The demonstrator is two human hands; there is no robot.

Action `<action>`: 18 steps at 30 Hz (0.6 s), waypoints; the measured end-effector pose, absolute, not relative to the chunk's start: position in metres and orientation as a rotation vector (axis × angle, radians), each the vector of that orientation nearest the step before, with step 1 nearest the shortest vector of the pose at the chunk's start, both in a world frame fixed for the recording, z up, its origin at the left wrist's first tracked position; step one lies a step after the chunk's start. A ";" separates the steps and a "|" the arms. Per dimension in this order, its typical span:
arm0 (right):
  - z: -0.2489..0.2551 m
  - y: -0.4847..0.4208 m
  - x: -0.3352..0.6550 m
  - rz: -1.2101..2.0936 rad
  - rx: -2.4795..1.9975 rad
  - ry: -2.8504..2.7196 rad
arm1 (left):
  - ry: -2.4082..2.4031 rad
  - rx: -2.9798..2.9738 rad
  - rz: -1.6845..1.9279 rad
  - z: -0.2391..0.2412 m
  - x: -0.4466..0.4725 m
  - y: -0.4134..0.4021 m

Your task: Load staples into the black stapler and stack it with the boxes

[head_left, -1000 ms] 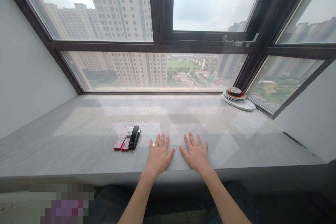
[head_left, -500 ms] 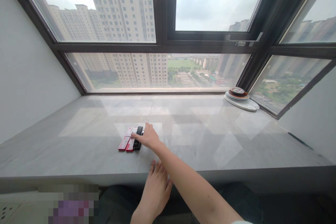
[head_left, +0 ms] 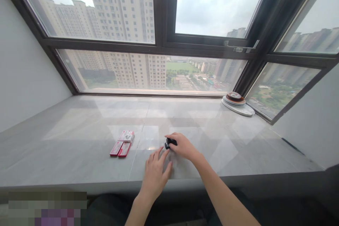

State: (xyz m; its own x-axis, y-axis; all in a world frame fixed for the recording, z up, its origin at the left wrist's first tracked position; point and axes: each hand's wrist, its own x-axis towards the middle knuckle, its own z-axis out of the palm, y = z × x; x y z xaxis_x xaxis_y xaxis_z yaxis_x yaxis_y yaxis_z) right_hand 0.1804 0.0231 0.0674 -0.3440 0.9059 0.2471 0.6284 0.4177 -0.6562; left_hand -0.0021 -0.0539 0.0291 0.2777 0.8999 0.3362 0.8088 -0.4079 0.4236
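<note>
The sill point(head_left: 79, 137) is glossy grey stone (it mirrors the window), the stapler point(head_left: 169, 143) smooth black plastic.

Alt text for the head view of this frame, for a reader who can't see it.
The right hand grips a black stapler on a grey stone window sill, with the left hand resting open beside it, nearer the edge. Further left lie red boxes; stacked plates sit in the far right corner.
</note>
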 end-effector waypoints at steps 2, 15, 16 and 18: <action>0.063 0.013 0.181 0.526 -1.392 -1.980 | 1.563 2.477 0.751 0.022 0.013 -0.046; 0.028 0.025 0.214 0.926 -1.131 -0.619 | 1.632 2.464 0.736 0.017 -0.004 -0.019; 0.023 0.019 0.222 0.961 -1.146 -0.631 | 1.644 2.448 0.776 0.017 -0.008 -0.017; 0.015 0.004 0.235 0.995 -1.177 -0.698 | 1.801 2.375 0.899 0.019 -0.019 -0.017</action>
State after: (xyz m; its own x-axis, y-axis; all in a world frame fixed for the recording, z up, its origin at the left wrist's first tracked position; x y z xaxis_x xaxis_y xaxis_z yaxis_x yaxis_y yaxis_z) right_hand 0.2349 0.0037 0.0148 0.4216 0.9055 -0.0490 -0.2624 0.0701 -0.9624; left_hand -0.0194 -0.0167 0.0191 0.1640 0.8908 0.4237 0.8742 -0.3302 0.3559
